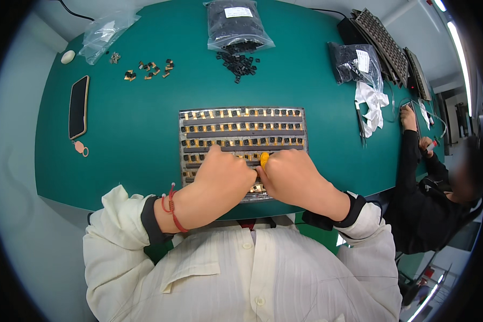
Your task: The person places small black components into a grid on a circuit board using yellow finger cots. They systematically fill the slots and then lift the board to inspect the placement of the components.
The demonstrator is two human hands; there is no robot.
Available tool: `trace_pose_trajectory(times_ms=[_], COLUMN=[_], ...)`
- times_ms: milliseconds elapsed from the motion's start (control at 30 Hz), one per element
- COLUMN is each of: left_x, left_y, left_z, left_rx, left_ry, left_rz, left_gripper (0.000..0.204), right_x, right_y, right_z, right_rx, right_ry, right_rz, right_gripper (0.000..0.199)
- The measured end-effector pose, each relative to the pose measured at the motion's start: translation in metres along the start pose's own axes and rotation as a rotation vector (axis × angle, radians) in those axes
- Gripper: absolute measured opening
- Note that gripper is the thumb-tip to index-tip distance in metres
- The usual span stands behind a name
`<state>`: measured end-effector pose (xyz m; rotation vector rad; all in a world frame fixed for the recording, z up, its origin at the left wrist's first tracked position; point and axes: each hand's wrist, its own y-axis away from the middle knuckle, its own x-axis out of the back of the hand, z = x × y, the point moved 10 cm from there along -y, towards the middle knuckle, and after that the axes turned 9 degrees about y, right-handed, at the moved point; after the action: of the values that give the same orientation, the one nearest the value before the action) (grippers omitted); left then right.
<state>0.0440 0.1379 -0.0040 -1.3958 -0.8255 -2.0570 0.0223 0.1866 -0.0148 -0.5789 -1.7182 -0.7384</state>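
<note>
In front of me lies a rectangular tray [244, 133] with rows of small black square parts on gold-coloured pieces, set between dark strips. My left hand [220, 174] rests over its lower left half, fingers curled down onto the rows. Close beside it, my right hand [292, 174] is bent over the lower right half, with a yellow finger cot [264, 159] showing at its fingertips. The two hands nearly meet over the lower rows. Whatever the fingertips of either hand pinch is hidden beneath them.
Loose black parts [237, 64] spill from a clear bag [236, 24] at the far middle. Gold-and-black pieces [151, 70] lie far left, near a phone [78, 107]. Tweezers [361, 126] and white cloth [371, 104] lie right. A co-worker's hand [408, 118] is at the right edge.
</note>
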Motion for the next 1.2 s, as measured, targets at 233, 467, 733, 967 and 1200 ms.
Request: trace_pose_trajectory(times_ms=[233,467,733,967,1200], left_x=[-0.003,0.031,0.080,0.079,0.053], left_y=[0.000,0.004,0.025,0.020,-0.022], left_z=[0.001,-0.042,-0.145,-0.169,-0.173], left_rx=[0.013,0.136,0.425,0.373,0.333], left_ry=[-0.029,0.196,0.257,0.333,0.530], left_rz=[-0.029,0.048,0.260,0.348,0.393], left_gripper=[0.010,0.028,0.035,0.033,0.029], right_x=[0.010,0.067,0.048,0.044,0.058], right_y=[-0.008,-0.081,-0.152,-0.151,-0.128], right_z=[0.012,0.117,0.134,0.076,0.101], right_rx=[0.042,-0.218,-0.238,-0.105,-0.123], right_ry=[-0.155,-0.280,-0.076,-0.266,-0.314], right_rz=[-0.054,0.173,0.360,0.071,0.159], right_gripper=[0.029,0.025,0.034,0.035,0.030])
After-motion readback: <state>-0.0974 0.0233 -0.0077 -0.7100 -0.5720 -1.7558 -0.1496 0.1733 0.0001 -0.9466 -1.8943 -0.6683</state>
